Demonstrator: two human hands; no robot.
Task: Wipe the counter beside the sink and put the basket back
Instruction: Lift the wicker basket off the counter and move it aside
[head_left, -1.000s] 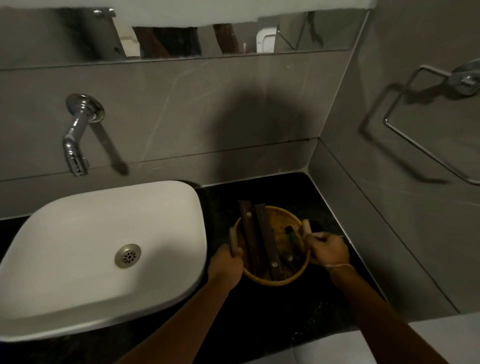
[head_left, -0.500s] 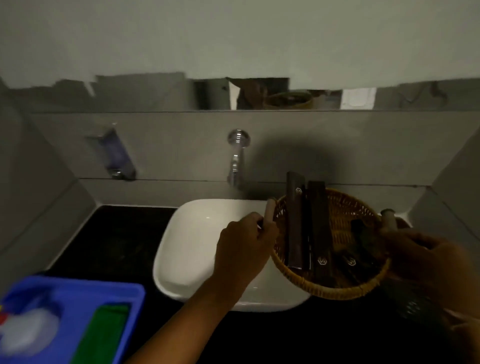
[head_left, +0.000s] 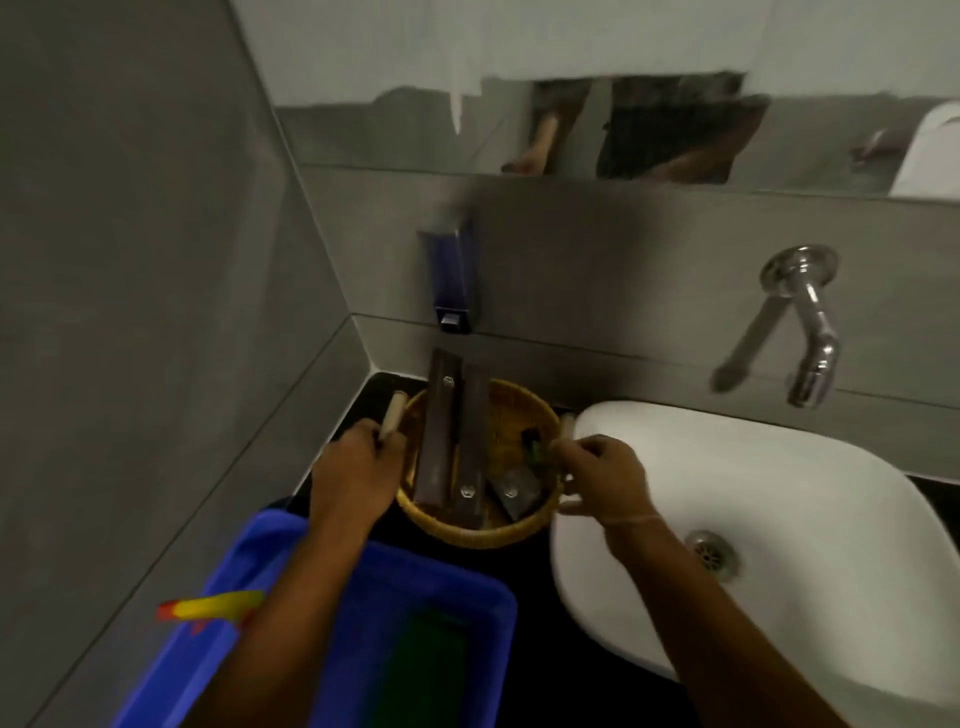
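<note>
The round woven wicker basket (head_left: 475, 527) sits at the back left corner of the black counter (head_left: 524, 566), between the grey tiled side wall and the white ceramic basin (head_left: 779, 519). The left hand (head_left: 353, 475) is closed around the pale wooden handle (head_left: 390, 415) on the basket's left rim; only the handle's upper end shows above the knuckles. The right hand (head_left: 602, 480) is curled at the opposite rim, but its fingers cover the handle there and blur hides the contact, so I cannot tell whether it grips the handle or pinches the small dark green item just inside its fingertips. Between the two hands, two long dark brown flat packets (head_left: 452, 441) lean upright inside the basket, their tops rising above the far rim; a smaller packet lies low beside them, hard to make out. Directly below the left forearm, a blue plastic tray (head_left: 457, 597) is cut off by the bottom edge, its green contents smeared and unclear. A chrome wall tap (head_left: 808, 322) juts out beyond the right hand.
</note>
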